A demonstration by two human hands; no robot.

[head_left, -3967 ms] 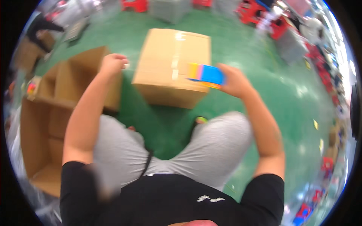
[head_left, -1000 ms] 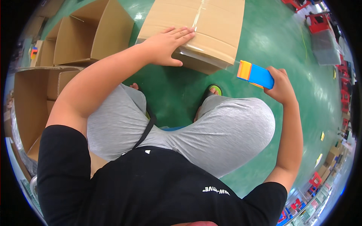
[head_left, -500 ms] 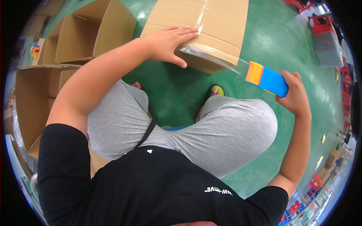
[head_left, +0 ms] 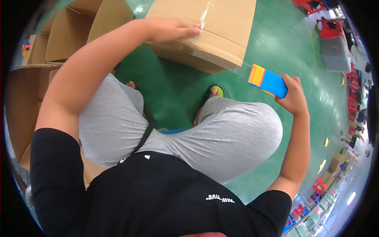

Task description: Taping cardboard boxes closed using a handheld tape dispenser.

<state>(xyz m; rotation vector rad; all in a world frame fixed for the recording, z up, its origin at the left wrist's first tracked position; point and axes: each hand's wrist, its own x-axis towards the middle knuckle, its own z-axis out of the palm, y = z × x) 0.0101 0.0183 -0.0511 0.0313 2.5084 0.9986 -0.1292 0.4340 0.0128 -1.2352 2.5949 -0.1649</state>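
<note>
Right hand (head_left: 293, 95) is gripping a tape dispenser (head_left: 271, 82). Left hand (head_left: 171, 30) is resting on the box (head_left: 227, 29), finger spread unclear.

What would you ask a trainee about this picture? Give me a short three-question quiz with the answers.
1. Multiple choice: what colour is the floor? a) grey, b) green, c) red
2. True or false: the person's left hand rests on top of the cardboard box.
3. Open question: what stretches between that box and the blue and orange tape dispenser in the right hand?

Key:
1. b
2. True
3. A strip of clear tape
</note>
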